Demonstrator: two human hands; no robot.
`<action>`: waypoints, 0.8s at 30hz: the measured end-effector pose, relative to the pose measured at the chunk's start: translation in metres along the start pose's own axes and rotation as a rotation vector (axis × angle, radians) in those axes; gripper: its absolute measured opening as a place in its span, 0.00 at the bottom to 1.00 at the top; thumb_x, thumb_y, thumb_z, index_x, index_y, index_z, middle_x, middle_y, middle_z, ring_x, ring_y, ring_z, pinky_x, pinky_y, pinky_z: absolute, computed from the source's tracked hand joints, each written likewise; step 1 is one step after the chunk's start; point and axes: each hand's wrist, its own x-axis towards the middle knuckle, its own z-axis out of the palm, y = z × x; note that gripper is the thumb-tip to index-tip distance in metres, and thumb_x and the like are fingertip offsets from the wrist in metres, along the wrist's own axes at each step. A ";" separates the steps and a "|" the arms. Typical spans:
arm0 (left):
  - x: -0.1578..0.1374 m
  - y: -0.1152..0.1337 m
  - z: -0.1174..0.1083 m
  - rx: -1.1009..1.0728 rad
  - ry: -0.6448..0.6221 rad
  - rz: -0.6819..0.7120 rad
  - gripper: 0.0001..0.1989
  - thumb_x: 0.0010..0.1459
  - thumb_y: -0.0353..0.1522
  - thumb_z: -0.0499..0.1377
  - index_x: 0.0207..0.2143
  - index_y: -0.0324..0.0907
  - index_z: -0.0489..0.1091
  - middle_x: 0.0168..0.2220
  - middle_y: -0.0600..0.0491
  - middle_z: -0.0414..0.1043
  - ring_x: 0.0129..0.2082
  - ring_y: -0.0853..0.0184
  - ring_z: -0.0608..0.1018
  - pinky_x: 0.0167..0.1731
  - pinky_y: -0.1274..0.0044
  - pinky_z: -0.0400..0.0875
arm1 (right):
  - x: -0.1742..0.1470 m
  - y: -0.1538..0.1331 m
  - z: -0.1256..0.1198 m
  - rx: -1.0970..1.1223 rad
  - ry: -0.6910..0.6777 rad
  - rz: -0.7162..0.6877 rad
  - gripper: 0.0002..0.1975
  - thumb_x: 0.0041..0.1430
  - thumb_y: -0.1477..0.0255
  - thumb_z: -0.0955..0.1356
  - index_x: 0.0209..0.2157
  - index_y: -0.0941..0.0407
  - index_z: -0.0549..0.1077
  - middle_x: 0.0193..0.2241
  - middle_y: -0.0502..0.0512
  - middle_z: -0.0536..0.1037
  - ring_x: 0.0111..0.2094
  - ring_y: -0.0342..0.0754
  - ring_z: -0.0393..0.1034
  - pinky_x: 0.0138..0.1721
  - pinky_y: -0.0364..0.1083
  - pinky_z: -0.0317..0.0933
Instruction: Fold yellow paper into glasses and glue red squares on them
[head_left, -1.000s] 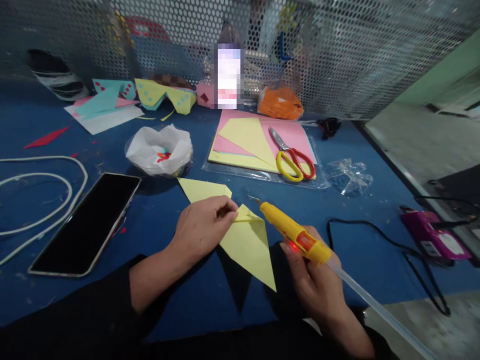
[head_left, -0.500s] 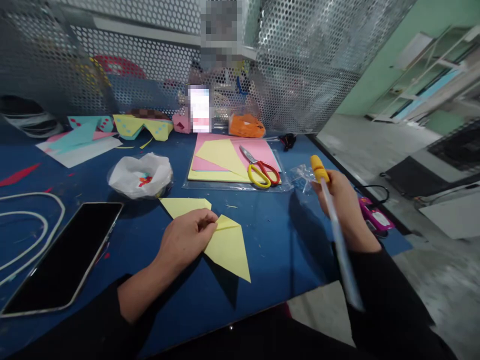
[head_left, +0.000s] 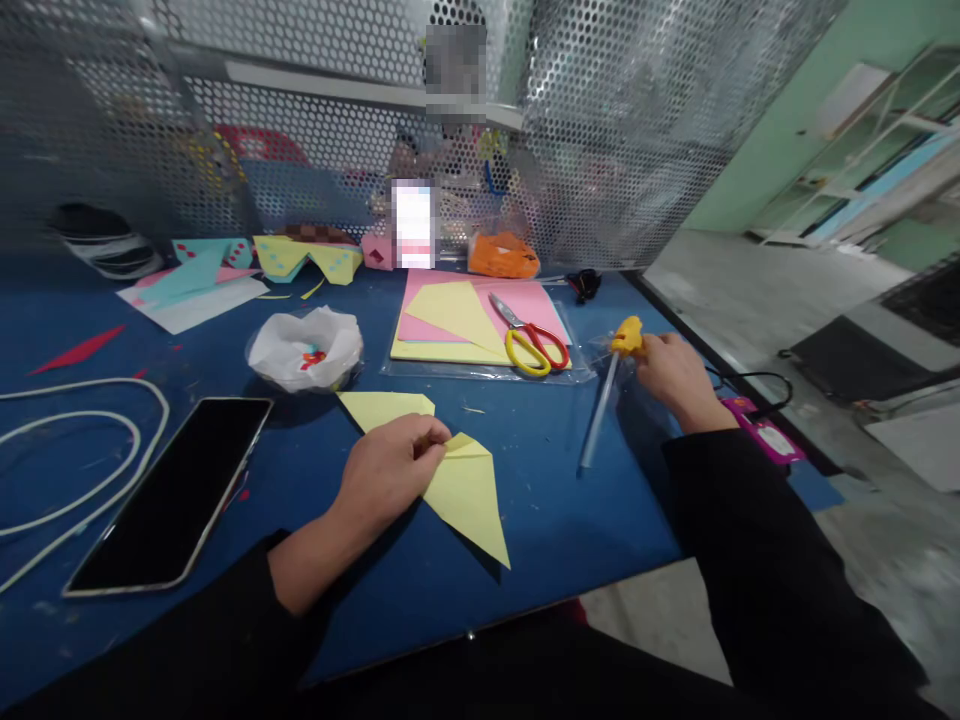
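Observation:
My left hand (head_left: 394, 465) is closed in a pinch on a folded piece of yellow paper (head_left: 469, 490). One pointed part of the paper reaches toward the front of the table, and another shows behind the hand. At the right side of the table, my right hand (head_left: 679, 378) is closed around a yellow hot glue gun (head_left: 627, 337). A clear glue stick (head_left: 598, 425) sticks out of it toward me. The fingertips are partly hidden. Crumpled clear plastic lies beside the glue gun.
Scissors (head_left: 531, 345) lie on coloured paper sheets (head_left: 435, 353) in a plastic sleeve. To the left are a paper-lined bowl (head_left: 281, 355), a black phone (head_left: 176, 500) and a white cable (head_left: 154, 440). Paper glasses (head_left: 307, 260) stand at the back, before a perforated metal screen (head_left: 615, 130).
My right hand has moved away from me and set the glue gun lower, its stick now pointing left and toward me. My left hand keeps its pinch. The view has shifted slightly.

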 end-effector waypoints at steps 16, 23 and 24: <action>-0.013 0.003 -0.001 0.228 0.000 0.265 0.12 0.59 0.26 0.56 0.38 0.47 0.78 0.40 0.55 0.79 0.40 0.64 0.78 0.35 0.75 0.66 | -0.149 -0.156 -0.033 0.812 -0.092 -0.587 0.23 0.63 0.82 0.57 0.59 0.58 0.61 0.52 0.61 0.77 0.53 0.53 0.72 0.51 0.57 0.68; -0.030 -0.004 -0.003 0.430 0.032 0.526 0.14 0.60 0.24 0.54 0.44 0.43 0.76 0.43 0.52 0.79 0.40 0.60 0.77 0.37 0.70 0.72 | -0.157 -0.154 -0.027 0.703 -0.097 -0.673 0.24 0.60 0.83 0.57 0.58 0.62 0.63 0.53 0.65 0.76 0.54 0.54 0.70 0.53 0.58 0.66; -0.032 -0.004 -0.003 0.448 0.027 0.557 0.14 0.61 0.23 0.55 0.45 0.42 0.75 0.44 0.51 0.79 0.40 0.60 0.76 0.38 0.69 0.72 | -0.159 -0.154 -0.027 0.677 -0.095 -0.694 0.24 0.60 0.83 0.57 0.58 0.62 0.63 0.54 0.65 0.75 0.56 0.55 0.69 0.54 0.58 0.66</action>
